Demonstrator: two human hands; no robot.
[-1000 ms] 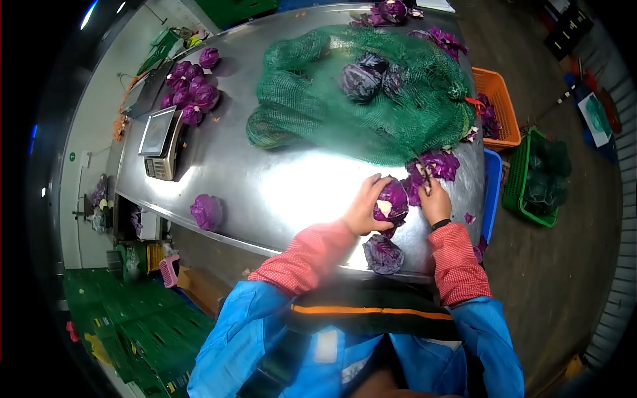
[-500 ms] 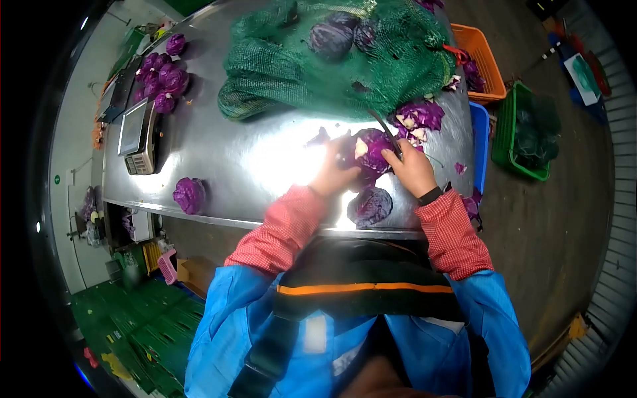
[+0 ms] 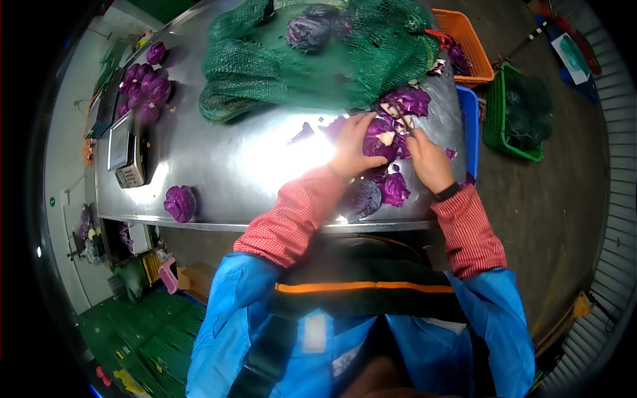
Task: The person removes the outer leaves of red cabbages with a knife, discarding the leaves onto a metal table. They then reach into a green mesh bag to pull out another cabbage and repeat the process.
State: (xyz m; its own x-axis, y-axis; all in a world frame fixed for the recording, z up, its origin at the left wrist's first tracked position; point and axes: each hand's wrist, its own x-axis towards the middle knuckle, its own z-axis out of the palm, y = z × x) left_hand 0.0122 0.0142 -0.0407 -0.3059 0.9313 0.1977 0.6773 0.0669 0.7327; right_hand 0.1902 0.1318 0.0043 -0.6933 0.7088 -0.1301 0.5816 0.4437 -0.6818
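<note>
My left hand (image 3: 355,149) is wrapped round the left side of a red cabbage (image 3: 379,140), fingers over the top and thumb along the near side. The cabbage's pale cut stem faces up and to the right. At its right, my right hand (image 3: 430,159) is closed on a knife (image 3: 407,125), whose dark blade shows only in part among the leaves. A bright purple leaf (image 3: 396,190) and a duller outer leaf (image 3: 363,201) lie on the steel table (image 3: 232,166) just below the cabbage. Trimmed leaves and pale pieces (image 3: 406,101) are heaped beyond it.
A green mesh sack (image 3: 265,73) with cabbages lies across the far table. To the left are a scale (image 3: 129,156), a single cabbage (image 3: 180,203) and a cabbage pile (image 3: 142,86). Orange (image 3: 474,50), blue (image 3: 470,126) and green (image 3: 497,119) crates stand off the right edge.
The cabbage has turned, its stem now facing more to the right. My right hand has shifted right and slightly down. A bright purple leaf now lies below the cabbage. The view has shifted slightly.
</note>
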